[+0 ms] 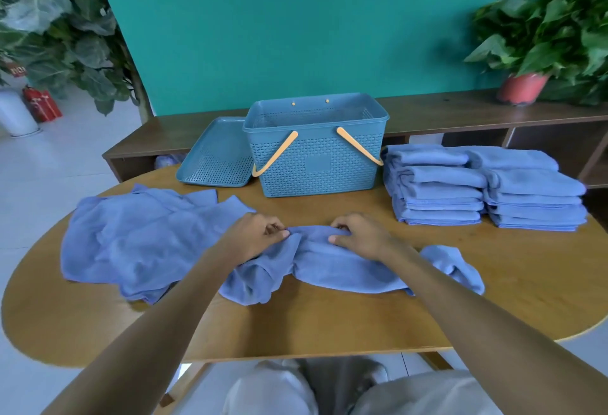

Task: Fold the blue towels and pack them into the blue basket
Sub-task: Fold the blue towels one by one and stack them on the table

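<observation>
Already two stacks of folded blue towels [483, 187] wait beside the empty blue plastic basket [316, 148]. Both the left hand [255, 233] and right hand [358, 233] pinch a crumpled blue towel [329, 266]; more loose towels [138, 237] remain.

Wooden table [329, 326]: towels [483, 187], basket [316, 148], lid [215, 154]

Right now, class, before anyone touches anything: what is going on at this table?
A person is folding blue towels. The left hand and right hand both pinch the far edge of a rumpled towel lying on the wooden table. More unfolded towels lie to the left. Two stacks of folded towels sit to the right of the blue basket; no towels are visible inside it. Its lid lies beside it.
</observation>
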